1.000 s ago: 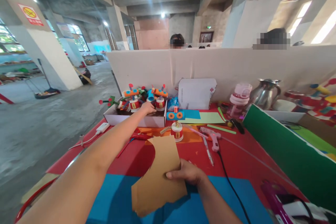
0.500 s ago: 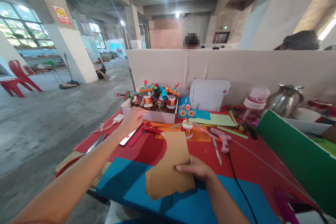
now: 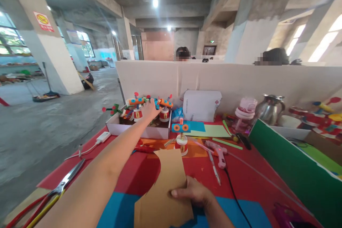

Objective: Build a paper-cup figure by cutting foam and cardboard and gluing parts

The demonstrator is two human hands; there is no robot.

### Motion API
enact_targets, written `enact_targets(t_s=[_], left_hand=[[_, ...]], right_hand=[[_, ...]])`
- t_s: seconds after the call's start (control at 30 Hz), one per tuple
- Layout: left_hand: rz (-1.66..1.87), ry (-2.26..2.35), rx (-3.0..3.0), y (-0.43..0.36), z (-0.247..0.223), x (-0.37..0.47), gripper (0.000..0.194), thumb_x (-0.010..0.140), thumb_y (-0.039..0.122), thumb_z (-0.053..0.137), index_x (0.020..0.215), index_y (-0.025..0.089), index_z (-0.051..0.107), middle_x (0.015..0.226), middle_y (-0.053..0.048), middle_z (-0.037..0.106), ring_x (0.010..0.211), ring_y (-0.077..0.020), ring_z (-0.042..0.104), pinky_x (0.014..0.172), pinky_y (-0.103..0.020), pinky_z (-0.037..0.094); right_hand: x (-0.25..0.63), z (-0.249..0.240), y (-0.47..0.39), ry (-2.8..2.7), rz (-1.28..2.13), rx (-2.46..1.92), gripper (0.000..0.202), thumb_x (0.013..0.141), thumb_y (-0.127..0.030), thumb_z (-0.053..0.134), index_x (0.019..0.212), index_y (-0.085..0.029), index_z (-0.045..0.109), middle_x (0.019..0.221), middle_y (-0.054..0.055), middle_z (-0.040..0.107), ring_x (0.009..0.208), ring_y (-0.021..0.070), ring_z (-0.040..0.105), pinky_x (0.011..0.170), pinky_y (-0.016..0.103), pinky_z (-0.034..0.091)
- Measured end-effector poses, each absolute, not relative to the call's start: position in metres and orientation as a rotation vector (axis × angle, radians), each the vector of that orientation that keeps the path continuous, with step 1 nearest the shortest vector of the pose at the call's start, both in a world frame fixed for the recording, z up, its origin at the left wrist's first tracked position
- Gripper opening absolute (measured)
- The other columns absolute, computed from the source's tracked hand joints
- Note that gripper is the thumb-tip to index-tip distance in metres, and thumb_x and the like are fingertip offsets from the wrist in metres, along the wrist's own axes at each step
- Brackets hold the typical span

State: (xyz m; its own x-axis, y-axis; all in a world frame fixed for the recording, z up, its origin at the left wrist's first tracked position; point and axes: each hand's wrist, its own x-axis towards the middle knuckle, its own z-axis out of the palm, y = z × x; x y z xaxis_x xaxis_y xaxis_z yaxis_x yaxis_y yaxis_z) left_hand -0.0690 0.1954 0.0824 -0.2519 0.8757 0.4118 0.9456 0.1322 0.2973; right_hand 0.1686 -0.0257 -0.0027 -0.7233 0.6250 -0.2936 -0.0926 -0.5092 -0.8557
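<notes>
The right hand (image 3: 196, 192) grips a tan cardboard piece with a curved cut edge (image 3: 165, 199) at its right edge, thumb on top; the cardboard is nearer the wearer than the shallow white cardboard box (image 3: 139, 131) and to its right. The left hand (image 3: 149, 112) is stretched out over that box, among small red-and-white cup figures with spring limbs (image 3: 164, 115); its fingers are partly spread, and whether they hold anything I cannot tell.

Just right of the box, a similar cup figure with a blue head and orange eyes (image 3: 181, 145) stands upright on the red tabletop (image 3: 195, 165). Farther right of the box lie a slim white pen (image 3: 214, 167) and a pink glue gun with a black cord (image 3: 220, 155). Left of the box, and nearer the wearer, are metal shears with red and yellow handles (image 3: 66, 180). Behind the box rises a pale upright partition (image 3: 149, 74); well to its right stands a steel jug (image 3: 271, 110).
</notes>
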Motion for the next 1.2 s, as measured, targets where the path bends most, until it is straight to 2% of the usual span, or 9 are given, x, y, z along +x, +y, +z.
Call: enact_targets(t_s=[0.1, 0.2, 0.3, 0.43, 0.57, 0.7, 0.93, 1.2], left_hand=[[-0.826, -2.342, -1.861, 0.215, 0.084, -0.086, 0.040, 0.078, 0.036, 0.062, 0.112, 0.018, 0.049, 0.100, -0.013, 0.067, 0.099, -0.0304, 0.063, 0.081, -0.035, 0.047], [-0.848, -2.374, -1.839, 0.232, 0.088, -0.103, 0.026, 0.077, 0.024, 0.060, 0.102, 0.019, 0.055, 0.095, -0.009, 0.069, 0.096, -0.0260, 0.065, 0.079, -0.031, 0.047], [-0.893, -2.391, -1.814, 0.244, 0.091, -0.114, 0.022, 0.078, 0.023, 0.059, 0.099, 0.017, 0.058, 0.094, -0.008, 0.069, 0.091, -0.0235, 0.065, 0.076, -0.029, 0.047], [-0.943, -2.388, -1.807, 0.253, 0.092, -0.121, 0.027, 0.083, 0.028, 0.057, 0.104, 0.012, 0.058, 0.090, -0.007, 0.069, 0.079, -0.0201, 0.065, 0.072, -0.030, 0.049], [-0.922, -2.319, -1.771, 0.253, 0.092, -0.125, 0.026, 0.081, 0.028, 0.060, 0.103, 0.015, 0.060, 0.101, -0.011, 0.066, 0.097, -0.0268, 0.061, 0.082, -0.036, 0.048], [-0.869, -2.197, -1.796, 0.244, 0.095, -0.125, 0.024, 0.080, 0.027, 0.059, 0.104, 0.023, 0.063, 0.110, -0.010, 0.062, 0.111, -0.0313, 0.052, 0.091, -0.040, 0.044], [-0.756, -2.071, -1.889, 0.217, 0.103, -0.132, 0.026, 0.080, 0.025, 0.060, 0.105, 0.019, 0.066, 0.105, -0.009, 0.062, 0.106, -0.0293, 0.054, 0.093, -0.040, 0.042], [-0.678, -1.956, -1.981, 0.179, 0.105, -0.136, 0.025, 0.082, 0.019, 0.053, 0.100, 0.026, 0.069, 0.106, -0.006, 0.065, 0.108, -0.0245, 0.055, 0.093, -0.032, 0.044]], right_hand=[[0.169, -0.003, -0.025, -1.235, 2.270, -0.831, 0.074, 0.046, -0.038, 0.090, 0.113, -0.014, 0.069, 0.103, 0.012, 0.073, 0.102, 0.0266, 0.065, 0.094, 0.040, 0.046], [0.168, -0.004, -0.024, -1.238, 2.283, -0.835, 0.074, 0.046, -0.038, 0.090, 0.113, -0.015, 0.069, 0.104, 0.012, 0.073, 0.104, 0.0269, 0.064, 0.095, 0.039, 0.045], [0.168, -0.005, -0.023, -1.224, 2.291, -0.839, 0.075, 0.046, -0.037, 0.090, 0.114, -0.015, 0.068, 0.106, 0.012, 0.073, 0.107, 0.0273, 0.063, 0.096, 0.039, 0.045], [0.167, -0.002, -0.023, -1.206, 2.293, -0.845, 0.077, 0.046, -0.035, 0.090, 0.117, -0.016, 0.067, 0.105, 0.011, 0.073, 0.108, 0.0270, 0.063, 0.096, 0.039, 0.045], [0.167, -0.001, -0.024, -1.200, 2.286, -0.855, 0.074, 0.046, -0.035, 0.090, 0.115, -0.016, 0.068, 0.104, 0.011, 0.073, 0.109, 0.0275, 0.062, 0.097, 0.040, 0.044], [0.167, -0.002, -0.023, -1.193, 2.290, -0.852, 0.072, 0.047, -0.036, 0.090, 0.113, -0.016, 0.069, 0.104, 0.011, 0.073, 0.106, 0.0270, 0.064, 0.096, 0.039, 0.045], [0.166, -0.006, -0.023, -1.199, 2.279, -0.850, 0.072, 0.046, -0.039, 0.090, 0.110, -0.014, 0.070, 0.102, 0.012, 0.073, 0.099, 0.0258, 0.066, 0.094, 0.039, 0.046], [0.167, -0.003, -0.026, -1.202, 2.261, -0.789, 0.070, 0.048, -0.038, 0.090, 0.110, -0.014, 0.069, 0.102, 0.012, 0.073, 0.098, 0.0252, 0.066, 0.092, 0.038, 0.046]])
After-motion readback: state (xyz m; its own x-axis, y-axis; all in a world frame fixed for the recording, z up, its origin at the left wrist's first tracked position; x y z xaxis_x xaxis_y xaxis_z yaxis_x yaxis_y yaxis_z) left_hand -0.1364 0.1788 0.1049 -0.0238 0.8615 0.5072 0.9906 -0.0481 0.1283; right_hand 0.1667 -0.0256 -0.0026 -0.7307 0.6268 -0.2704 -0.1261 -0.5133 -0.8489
